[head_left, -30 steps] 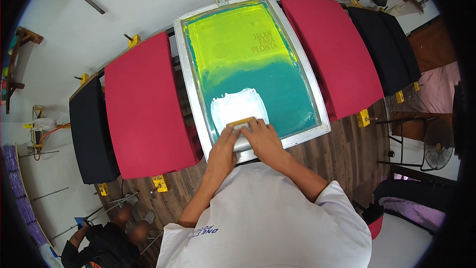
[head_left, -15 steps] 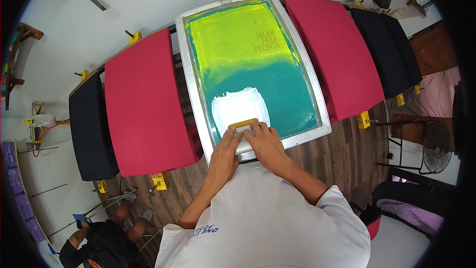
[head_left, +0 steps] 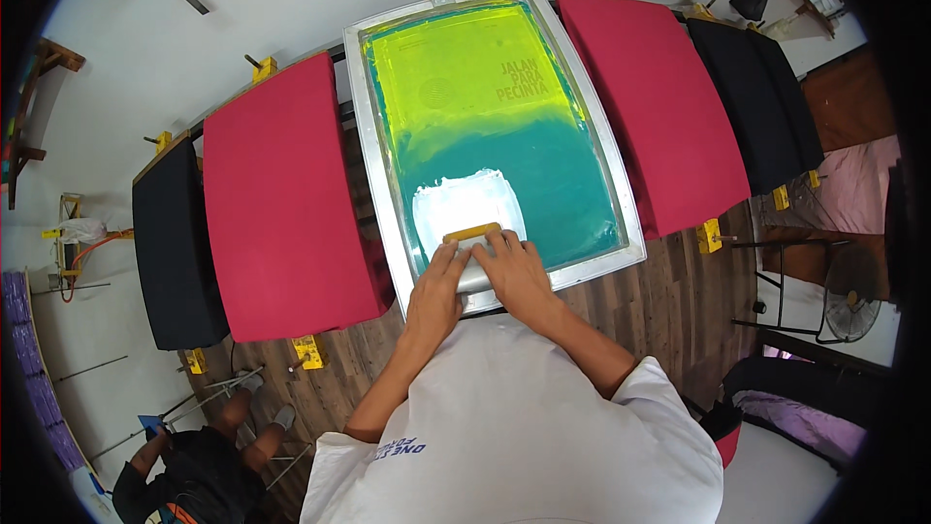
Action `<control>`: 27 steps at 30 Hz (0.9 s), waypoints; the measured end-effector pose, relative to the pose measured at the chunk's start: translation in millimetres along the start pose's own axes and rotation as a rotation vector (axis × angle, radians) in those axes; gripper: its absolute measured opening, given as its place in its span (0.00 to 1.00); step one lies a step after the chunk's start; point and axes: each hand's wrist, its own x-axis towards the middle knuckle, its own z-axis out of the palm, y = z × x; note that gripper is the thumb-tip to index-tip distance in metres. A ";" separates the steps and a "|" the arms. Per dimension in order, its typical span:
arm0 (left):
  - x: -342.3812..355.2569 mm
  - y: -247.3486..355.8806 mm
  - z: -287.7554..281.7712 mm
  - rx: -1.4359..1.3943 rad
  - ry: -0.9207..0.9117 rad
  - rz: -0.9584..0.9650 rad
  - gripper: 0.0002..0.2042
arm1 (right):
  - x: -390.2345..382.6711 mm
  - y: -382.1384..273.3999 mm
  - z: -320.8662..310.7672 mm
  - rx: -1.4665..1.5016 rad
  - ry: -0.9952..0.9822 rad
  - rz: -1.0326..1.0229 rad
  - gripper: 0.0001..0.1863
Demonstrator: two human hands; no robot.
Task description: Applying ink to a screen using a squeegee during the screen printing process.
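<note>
In front of me lies a screen-printing frame (head_left: 635, 223) with a silver metal rim. Its mesh is yellow-green at the far part and teal (head_left: 572, 190) at the near part. Near the close edge, both my hands are closed around a squeegee (head_left: 473, 232), which has a yellow strip and a silvery grip. My left hand (head_left: 436, 289) holds its left side, and my right hand (head_left: 516, 277) its right side. White ink (head_left: 465, 199) spreads on the mesh just beyond the squeegee. My fingers hide part of the tool.
Red fabric-covered boards flank the frame, left (head_left: 276, 204) and right (head_left: 655, 117). Black boards, left (head_left: 176, 253) and right (head_left: 752, 102), stand farther out. Yellow clamps (head_left: 308, 351) jut from the board ends. A person (head_left: 199, 471) is at lower left; a fan (head_left: 853, 301) stands right.
The squeegee's yellow strip has shifted slightly away from me, with both hands still on the tool. The white ink patch looks nearly the same.
</note>
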 end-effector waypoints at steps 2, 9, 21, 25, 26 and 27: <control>-3.9 -1.9 3.4 0.019 -0.055 -0.005 0.35 | -5.6 -1.8 7.6 0.050 -0.039 0.026 0.20; -10.2 10.1 -8.0 -0.032 -0.089 -0.033 0.35 | -8.5 -5.8 -15.0 0.076 -0.143 0.045 0.19; -20.1 2.9 4.9 -0.007 -0.154 -0.059 0.36 | -17.6 -6.1 -12.4 0.152 -0.251 0.054 0.23; -10.9 5.0 1.4 0.048 -0.003 0.003 0.32 | -7.3 -4.8 -13.0 0.133 -0.118 0.019 0.24; -8.3 1.2 5.3 0.095 0.022 0.017 0.31 | -6.1 -3.7 -8.1 0.114 -0.074 0.015 0.23; -11.7 -2.5 10.5 0.084 0.036 0.003 0.31 | -5.6 -2.7 -2.6 0.096 -0.031 0.010 0.21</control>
